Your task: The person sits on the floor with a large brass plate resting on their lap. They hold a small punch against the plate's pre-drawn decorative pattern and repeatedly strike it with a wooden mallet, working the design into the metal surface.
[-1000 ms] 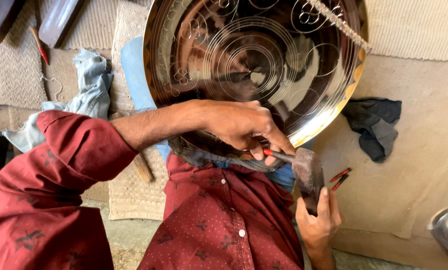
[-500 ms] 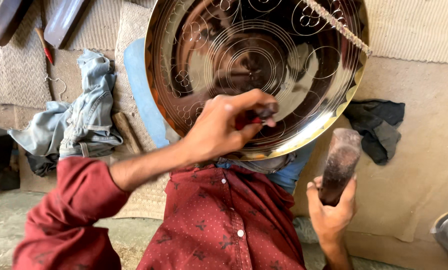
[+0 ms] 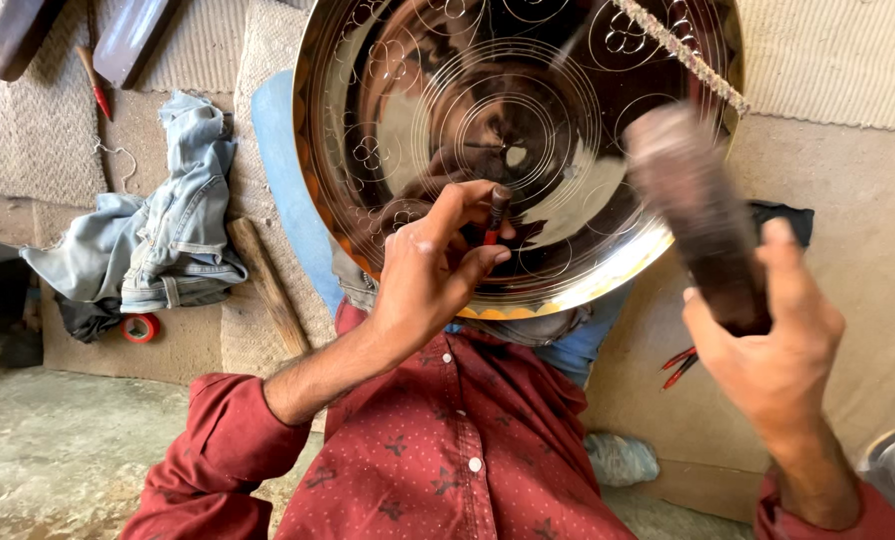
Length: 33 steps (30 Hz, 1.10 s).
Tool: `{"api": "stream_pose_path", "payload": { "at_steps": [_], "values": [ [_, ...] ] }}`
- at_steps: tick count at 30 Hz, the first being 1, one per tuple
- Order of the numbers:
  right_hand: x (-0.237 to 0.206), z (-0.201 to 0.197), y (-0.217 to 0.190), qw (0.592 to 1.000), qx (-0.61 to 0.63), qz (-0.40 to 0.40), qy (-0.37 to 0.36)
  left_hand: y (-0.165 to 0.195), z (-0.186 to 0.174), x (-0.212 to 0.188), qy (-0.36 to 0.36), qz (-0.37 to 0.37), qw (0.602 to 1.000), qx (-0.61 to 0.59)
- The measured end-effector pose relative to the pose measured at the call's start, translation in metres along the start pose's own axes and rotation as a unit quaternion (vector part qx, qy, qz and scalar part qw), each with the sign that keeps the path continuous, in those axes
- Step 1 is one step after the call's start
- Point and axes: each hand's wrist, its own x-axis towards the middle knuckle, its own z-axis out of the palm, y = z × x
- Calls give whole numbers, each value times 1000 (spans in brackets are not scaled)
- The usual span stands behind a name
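On lap: engraved brass tray (image 3: 568, 290), many motifs cut; L hand (image 3: 423, 285) pinches chisel (image 3: 495, 213) w/ fingertips, R hand (image 3: 768, 360) grips raised mallet (image 3: 693, 215); engraving unfinished.

A large round metal tray (image 3: 528, 150) is leaning over the person's lap, with the left hand (image 3: 428, 270) lying before its lower middle, pinching a small punch (image 3: 495, 212) against its face. The right hand (image 3: 768, 350) is gripping a hammer (image 3: 693, 210) just right of the tray. Crumpled jeans (image 3: 158, 240) are lying well to the left, with a roll of tape (image 3: 140, 327) sitting just below them.
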Motion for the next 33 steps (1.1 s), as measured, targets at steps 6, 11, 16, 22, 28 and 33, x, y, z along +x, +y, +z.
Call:
{"api": "stream_pose_path", "payload": {
  "at_steps": [6,11,16,22,28,33],
  "values": [
    [46,-27,-20,968,-117,51,-216,1,1,2,-14,18,1000,16],
    [59,-31,-22,960,-82,123,-237,-2,-3,12,-74,31,996,31],
    [33,-28,-23,968,78,174,-165,0,-4,22,-145,90,985,0],
    [-15,-13,-27,961,127,227,-93,1,-3,34,-232,75,969,47],
    [-48,6,-32,957,139,253,-13,-11,4,45,-323,150,934,18],
    [-50,13,-33,989,-33,143,-29,-8,7,38,-217,106,970,-1]
  ]
}}
